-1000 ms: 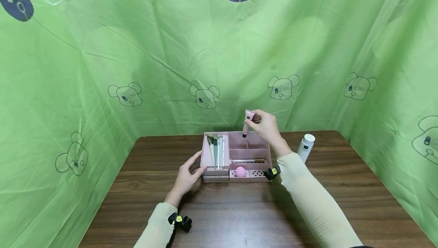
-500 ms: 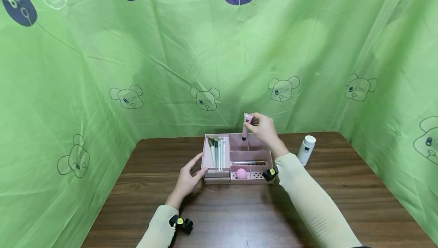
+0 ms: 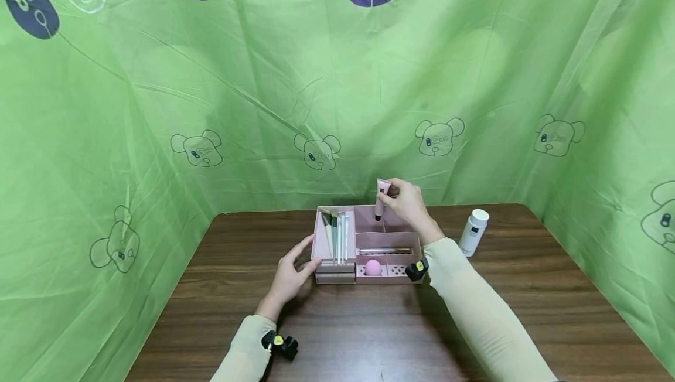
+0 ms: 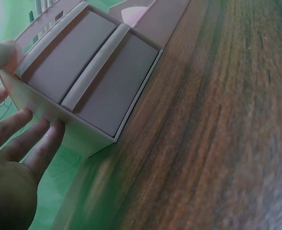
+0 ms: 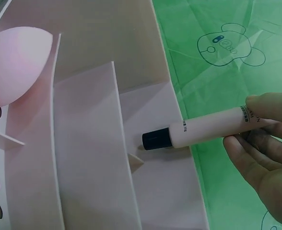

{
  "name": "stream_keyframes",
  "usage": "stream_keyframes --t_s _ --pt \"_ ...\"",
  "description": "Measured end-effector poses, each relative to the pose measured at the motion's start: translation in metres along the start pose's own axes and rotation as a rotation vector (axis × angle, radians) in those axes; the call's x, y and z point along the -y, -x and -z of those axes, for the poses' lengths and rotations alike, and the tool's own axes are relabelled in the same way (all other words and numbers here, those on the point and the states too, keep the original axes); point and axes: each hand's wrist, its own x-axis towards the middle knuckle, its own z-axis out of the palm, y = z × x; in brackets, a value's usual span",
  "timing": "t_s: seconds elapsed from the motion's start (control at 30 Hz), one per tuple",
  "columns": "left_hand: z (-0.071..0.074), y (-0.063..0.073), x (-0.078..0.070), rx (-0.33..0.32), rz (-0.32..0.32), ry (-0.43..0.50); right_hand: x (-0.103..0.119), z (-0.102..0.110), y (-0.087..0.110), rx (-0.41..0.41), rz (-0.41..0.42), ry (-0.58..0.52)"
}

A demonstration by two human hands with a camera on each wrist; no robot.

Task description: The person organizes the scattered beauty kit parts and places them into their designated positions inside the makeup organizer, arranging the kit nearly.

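Note:
My right hand (image 3: 410, 201) pinches a small pink squeeze tube (image 3: 381, 200) by its flat end, black cap pointing down. The cap hangs at the back compartments of a pink desktop organizer (image 3: 367, 217); in the right wrist view the tube (image 5: 205, 129) overlaps the back wall (image 5: 165, 191). My left hand (image 3: 287, 276) rests at the organizer's left side. In the left wrist view its fingertips (image 4: 57, 128) touch the side wall, with the thumb at the upper front corner above two drawers (image 4: 76, 60).
Several makeup brushes (image 3: 336, 235) lie in the organizer's left top tray. A slim stick-like item (image 3: 385, 251) lies in the middle compartment, and a pink makeup sponge (image 3: 372, 268) sits in a front one. Right of the organizer stands a white bottle (image 3: 473, 232) on the wooden table (image 3: 348, 335).
My right hand has lowered the tube slightly, its cap sinking further below the organizer's back rim. The left hand keeps its place on the organizer.

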Motion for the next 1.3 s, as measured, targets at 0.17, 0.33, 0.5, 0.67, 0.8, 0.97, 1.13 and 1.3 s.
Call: stream_keyframes --t_s 0.17,0.33,0.5,0.67,0.8,0.97,1.13,1.3 --pt "0.0 0.001 -0.001 0.004 -0.004 0.001 -0.004 -0.003 0.002 0.016 -0.006 0.021" --pt "-0.001 0.001 0.0 0.0 -0.001 0.009 -0.007 -0.005 0.006 0.04 0.009 0.014" --pt "-0.001 0.001 0.002 -0.004 -0.007 0.009 -0.011 -0.007 0.009 0.066 0.04 0.014" --pt "0.0 0.0 0.001 -0.003 -0.009 0.022 -0.015 -0.008 0.011 0.083 0.043 0.03" --pt "0.0 -0.001 0.0 -0.002 -0.006 0.018 -0.016 -0.01 0.011 0.088 0.05 0.041" --pt "0.0 0.0 0.002 -0.005 -0.008 0.013 -0.017 -0.012 0.012 0.115 0.056 0.047" --pt "0.0 0.0 0.005 0.004 -0.013 0.008 -0.017 -0.013 0.015 0.145 0.033 0.061" --pt "0.0 0.0 0.004 0.004 -0.009 0.01 -0.016 -0.013 0.015 0.149 0.046 0.067"
